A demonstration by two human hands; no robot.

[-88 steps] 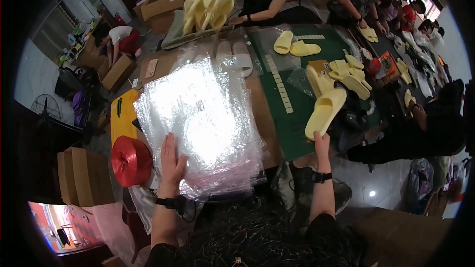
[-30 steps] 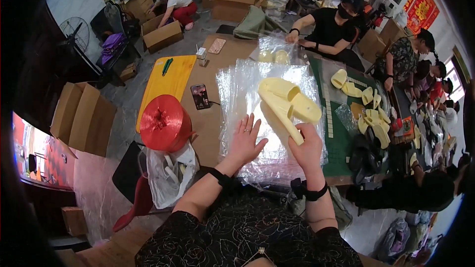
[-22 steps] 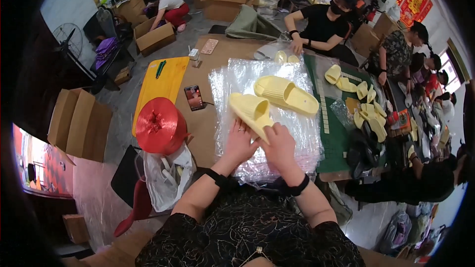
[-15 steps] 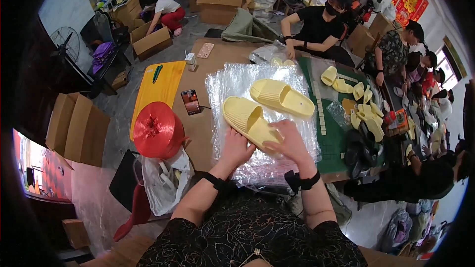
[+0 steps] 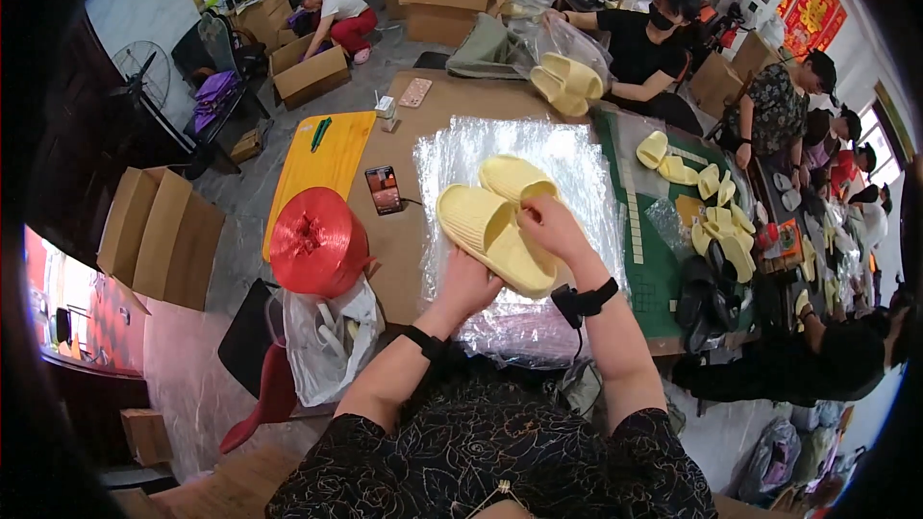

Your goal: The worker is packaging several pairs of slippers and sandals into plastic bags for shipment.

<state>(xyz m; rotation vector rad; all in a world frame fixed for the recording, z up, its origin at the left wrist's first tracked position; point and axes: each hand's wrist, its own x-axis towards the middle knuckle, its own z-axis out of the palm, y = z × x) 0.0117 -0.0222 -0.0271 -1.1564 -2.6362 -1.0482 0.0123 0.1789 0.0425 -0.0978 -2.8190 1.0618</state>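
My left hand point(image 5: 465, 279) is wrapped round the lower side of a pale yellow slide slipper point(image 5: 527, 267), thumb near its edge. A matching slipper point(image 5: 510, 173) lies close behind it, its ribbed toe strap upward and its heel part hidden by my right hand point(image 5: 558, 229). The fingers of that hand are bent and closed on this second slipper, between the two. Beneath both is a stack of clear plastic bags point(image 5: 447, 149) on the brown tabletop point(image 5: 399, 274).
At left stand a red twine roll point(image 5: 317, 240), a yellow board point(image 5: 332, 149) and a phone point(image 5: 384, 190). A green mat point(image 5: 659, 293) at right bears yellow and black slippers. Across the table, a person point(image 5: 649, 58) holds bagged yellow slippers point(image 5: 567, 85).
My right hand has moved from the near slipper's heel to the far slipper, which now sits closer to the near one. The person opposite has lifted bagged slippers.
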